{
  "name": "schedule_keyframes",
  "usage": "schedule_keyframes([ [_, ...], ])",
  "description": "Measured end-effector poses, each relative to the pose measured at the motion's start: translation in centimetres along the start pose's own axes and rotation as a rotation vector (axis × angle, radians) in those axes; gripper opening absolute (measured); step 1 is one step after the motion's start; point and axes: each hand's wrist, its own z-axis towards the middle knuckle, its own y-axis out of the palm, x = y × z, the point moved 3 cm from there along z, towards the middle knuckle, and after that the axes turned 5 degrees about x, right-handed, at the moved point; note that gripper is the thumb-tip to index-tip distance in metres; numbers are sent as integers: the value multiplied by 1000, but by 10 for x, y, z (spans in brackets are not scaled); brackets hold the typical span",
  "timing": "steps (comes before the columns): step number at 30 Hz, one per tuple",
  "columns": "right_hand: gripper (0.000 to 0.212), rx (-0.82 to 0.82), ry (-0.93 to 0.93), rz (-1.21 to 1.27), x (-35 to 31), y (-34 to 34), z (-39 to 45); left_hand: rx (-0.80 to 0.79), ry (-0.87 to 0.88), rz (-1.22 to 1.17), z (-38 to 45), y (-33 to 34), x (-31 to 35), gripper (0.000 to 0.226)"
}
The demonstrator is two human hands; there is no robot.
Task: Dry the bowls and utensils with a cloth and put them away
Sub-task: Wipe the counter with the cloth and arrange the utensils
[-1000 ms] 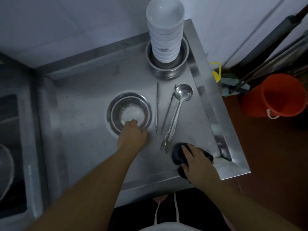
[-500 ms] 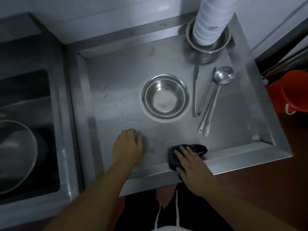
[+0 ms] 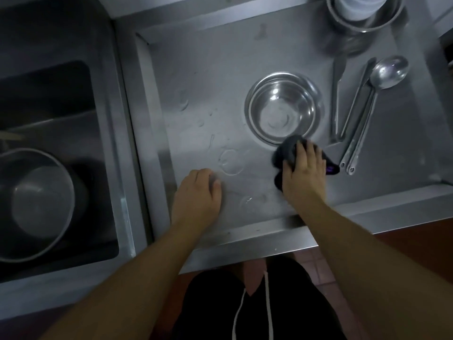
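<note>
— Where sat the steel bowl point(image 3: 283, 107)?
— Mid-tray, left of the utensils point(image 3: 355, 111), before the stacked bowls point(image 3: 360, 8) at the far right corner.
— And the cloth point(image 3: 286, 153)?
— Pressed under the right hand point(image 3: 304, 173), touching the near rim of that bowl.
— Left hand point(image 3: 196, 192)?
— Flat on the tray point(image 3: 208, 82), right of the sink point(image 3: 49, 119) holding a pot point(image 3: 36, 202).

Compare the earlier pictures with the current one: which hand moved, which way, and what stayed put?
The left hand let go of the steel bowl's rim and drew back to rest on the tray near its front edge. The right hand pushed the dark cloth forward until it meets the bowl's near rim. The bowl, ladle and other utensils kept their places.
</note>
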Motion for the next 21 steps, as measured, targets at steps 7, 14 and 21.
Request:
schedule_keyframes([
  [7,50,-365,-737,-88,-28,22,-81,16,25,7,2,-7,-3,34],
  [14,46,-111,-319,-134,37,-22,-70,6,43,99,13,-21,-9,38],
  [21,52,-176,-411,-122,-20,19,-135,35,-8,110,20,-37,-27,43],
])
